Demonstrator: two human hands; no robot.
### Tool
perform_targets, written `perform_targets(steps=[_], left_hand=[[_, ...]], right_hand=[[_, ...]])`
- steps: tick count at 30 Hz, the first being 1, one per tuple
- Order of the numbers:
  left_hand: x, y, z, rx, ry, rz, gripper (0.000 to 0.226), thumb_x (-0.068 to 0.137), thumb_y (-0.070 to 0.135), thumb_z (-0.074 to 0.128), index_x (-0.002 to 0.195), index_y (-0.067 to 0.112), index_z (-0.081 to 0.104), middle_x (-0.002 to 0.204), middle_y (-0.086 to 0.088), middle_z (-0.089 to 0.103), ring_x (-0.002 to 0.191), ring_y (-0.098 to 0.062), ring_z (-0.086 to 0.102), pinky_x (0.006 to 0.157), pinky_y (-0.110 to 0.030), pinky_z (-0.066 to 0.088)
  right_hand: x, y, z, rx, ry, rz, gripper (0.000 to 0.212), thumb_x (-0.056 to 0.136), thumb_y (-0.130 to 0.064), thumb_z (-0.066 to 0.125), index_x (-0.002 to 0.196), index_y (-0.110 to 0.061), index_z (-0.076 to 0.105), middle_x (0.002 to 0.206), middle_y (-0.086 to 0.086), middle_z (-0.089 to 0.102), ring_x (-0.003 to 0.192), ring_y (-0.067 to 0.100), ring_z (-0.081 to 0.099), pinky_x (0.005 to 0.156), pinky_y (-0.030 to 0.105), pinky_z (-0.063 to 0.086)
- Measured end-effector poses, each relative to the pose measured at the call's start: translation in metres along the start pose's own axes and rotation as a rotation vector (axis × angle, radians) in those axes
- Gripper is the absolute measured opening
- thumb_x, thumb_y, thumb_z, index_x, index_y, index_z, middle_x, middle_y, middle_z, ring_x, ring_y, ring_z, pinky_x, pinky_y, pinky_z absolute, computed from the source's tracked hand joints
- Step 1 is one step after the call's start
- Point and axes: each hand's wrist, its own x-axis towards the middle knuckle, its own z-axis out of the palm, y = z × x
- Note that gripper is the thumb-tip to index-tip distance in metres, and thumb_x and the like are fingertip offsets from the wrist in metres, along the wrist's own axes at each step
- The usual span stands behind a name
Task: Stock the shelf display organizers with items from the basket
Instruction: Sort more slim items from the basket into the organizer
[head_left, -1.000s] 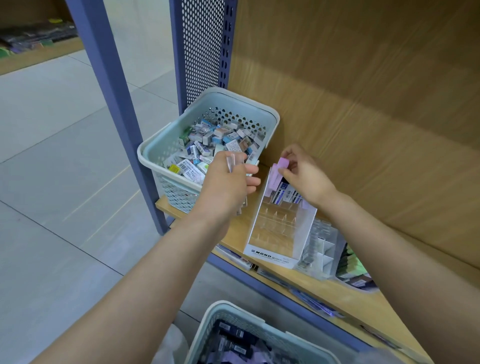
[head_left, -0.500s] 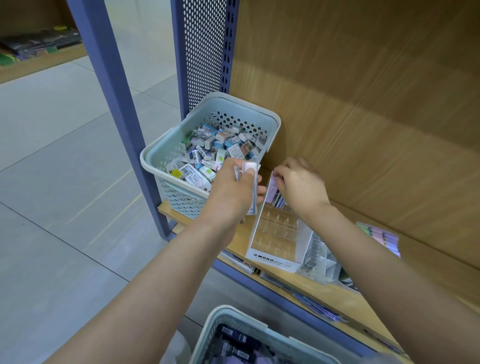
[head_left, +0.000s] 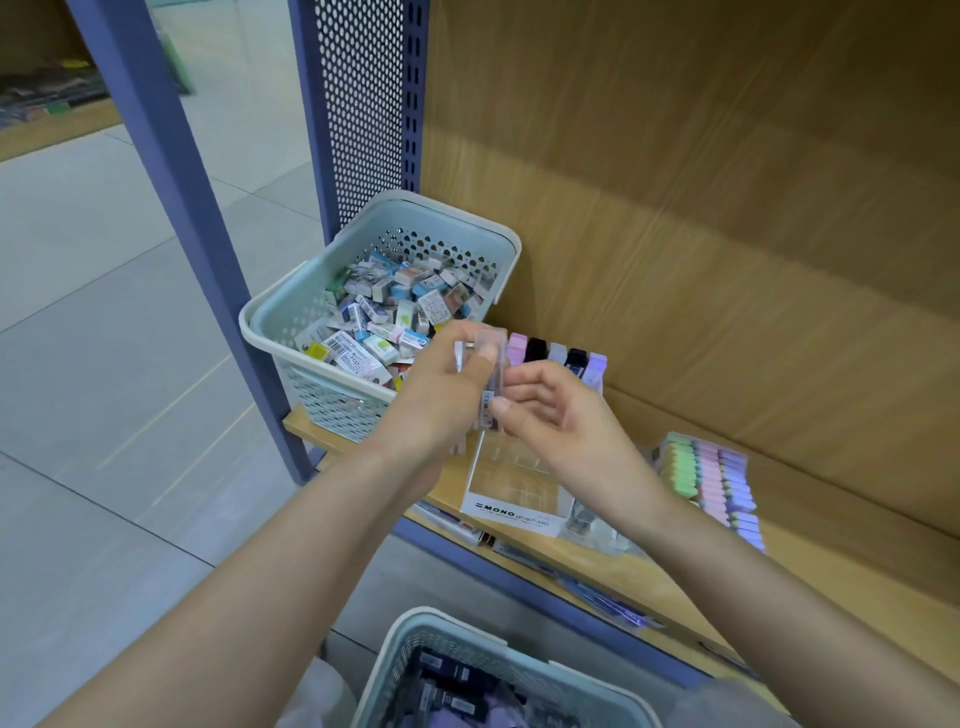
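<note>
A: How many views?
B: One. Head-worn, wide-angle, looking forward and down along the forearms onto a wooden shelf (head_left: 841, 561).
A: How near?
B: Close. Left hand (head_left: 441, 395) and right hand (head_left: 561, 415) meet mid-frame on a clear pack (head_left: 491, 374). The bottom edge cuts off the near basket (head_left: 431, 616); the far basket (head_left: 301, 306) sits centre-left.
A: Sides?
B: Floor (head_left: 104, 364) on the left, back panel (head_left: 701, 208) on the right and far. Straight lines bow.

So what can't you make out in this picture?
Head view only:
Packets in the left hand: blurred, count unclear.
Organizer slots: partly hidden by the right hand.
Lower basket: cut off by the bottom edge.
Labels in the shelf basket: too small.
</note>
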Motion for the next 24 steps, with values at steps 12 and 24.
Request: perform_targets(steps=[12,24], left_hand=[[-0.004,-0.014,0.013,0.393,-0.061,-0.019,0.012,0.101,0.024,0.035,0.109,0.016,0.037,0.074,0.002,0.052,0.05,-0.008,0.041,0.041,-0.019,0.036],[0.001,-0.021,0.038,0.436,-0.172,0.012,0.007,0.099,0.02,0.04,0.094,0.016,0.044,0.074,0.002,0.054,0.057,-0.009,0.046,0.05,-0.02,0.036]], right_hand=[[-0.018,0.016,-0.047,-0.049,0.143,-0.009,0.033,0.088,-0.008,0.062,0.109,-0.029,0.049,0.082,0.012,0.06,0.066,0.018,0.069,0.069,0.033,0.058],[-0.019,0.082,-0.13,-0.436,0.473,0.03,0.01,0.085,-0.008,0.065,0.09,-0.012,0.056,0.08,-0.006,0.061,0.074,0.008,0.058,0.065,0.006,0.043]])
